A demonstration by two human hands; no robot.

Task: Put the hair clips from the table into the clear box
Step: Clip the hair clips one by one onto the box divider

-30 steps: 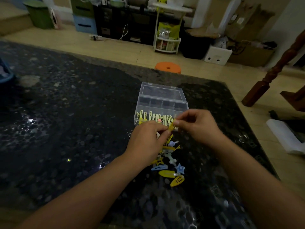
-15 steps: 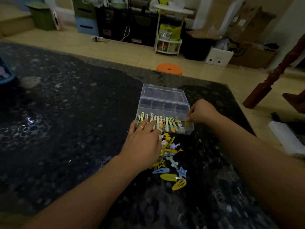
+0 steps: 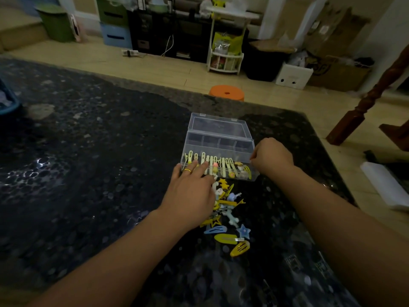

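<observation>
The clear box [image 3: 219, 140] stands open in the middle of the dark table [image 3: 88, 151], its lid tilted back. A row of pale yellow clips [image 3: 221, 166] fills its front compartments. Loose hair clips [image 3: 230, 218], yellow and blue, lie in a pile just in front of the box. My left hand [image 3: 192, 191] lies flat over the pile's left side, its spread fingers touching the box's front wall, a gold ring on one finger. My right hand [image 3: 272, 156] hovers at the box's right end with fingers curled and nothing visible in them. A yellow clip [image 3: 247, 171] lies in the box just beneath it.
An orange stool [image 3: 226, 93] stands past the table's far edge. A blue basket [image 3: 6, 100] sits at the table's left edge. To the right are a wooden post [image 3: 376, 91] and a white roll [image 3: 385, 185] on the floor.
My right hand carried a yellow clip from above the pile to the box's right end, where the clip now lies. My left hand dropped flat onto the pile and box front.
</observation>
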